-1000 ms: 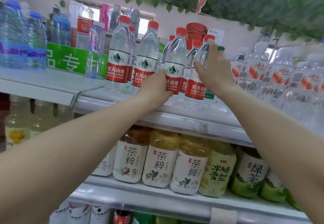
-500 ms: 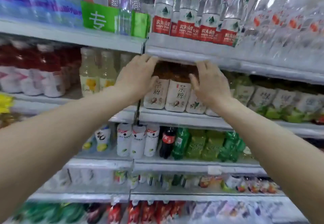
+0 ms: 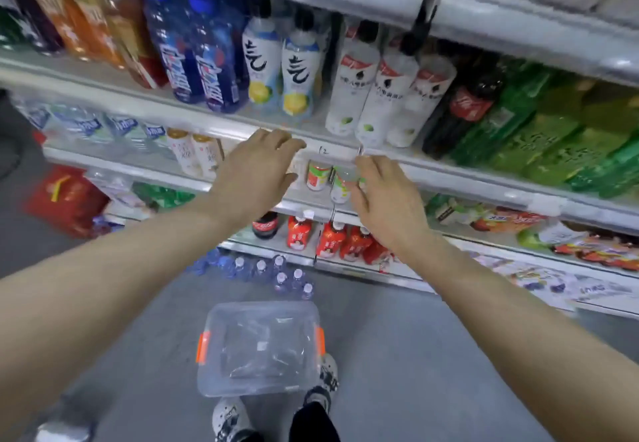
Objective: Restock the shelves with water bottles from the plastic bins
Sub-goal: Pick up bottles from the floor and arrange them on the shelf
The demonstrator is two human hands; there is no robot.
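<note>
Grey floor (image 3: 397, 355) (clear plastic bin (image 3: 260, 346) on it) below drink shelves (image 3: 214, 120).

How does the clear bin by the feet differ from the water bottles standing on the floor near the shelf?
The bin is one wide, boxy, clear container with orange latches and looks empty; the water bottles are several narrow, upright, capped ones, tinted blue. The bin lies nearer the feet, the bottles against the shelf base. Both sit on the floor.

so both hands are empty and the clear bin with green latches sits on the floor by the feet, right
Not quite: the head view shows the clear bin has orange latches, not green. The rest holds: left hand and right hand are empty, and the bin sits on the floor by the feet.
</note>
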